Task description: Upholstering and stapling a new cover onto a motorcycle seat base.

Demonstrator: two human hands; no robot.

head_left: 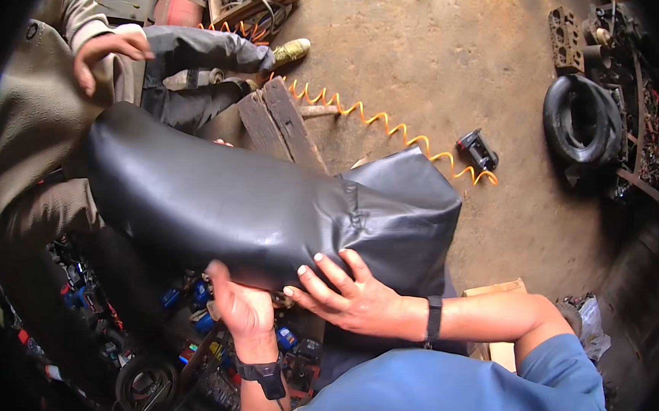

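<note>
A long padded motorcycle seat with a smooth black cover lies across in front of me, its rounded end toward the left. At its right end the loose black cover material is bunched and creased. My right hand rests on the near side of that cover, fingers spread. Under the seat's near edge is my left hand, palm partly showing and thumb raised and blurred. Its other fingers are hidden by the seat.
At the left another person holds a hand above the seat's end. Beyond the seat are a wooden block, a coiled orange air hose and a black tool. Black inner tubes lie right; cluttered parts lie below.
</note>
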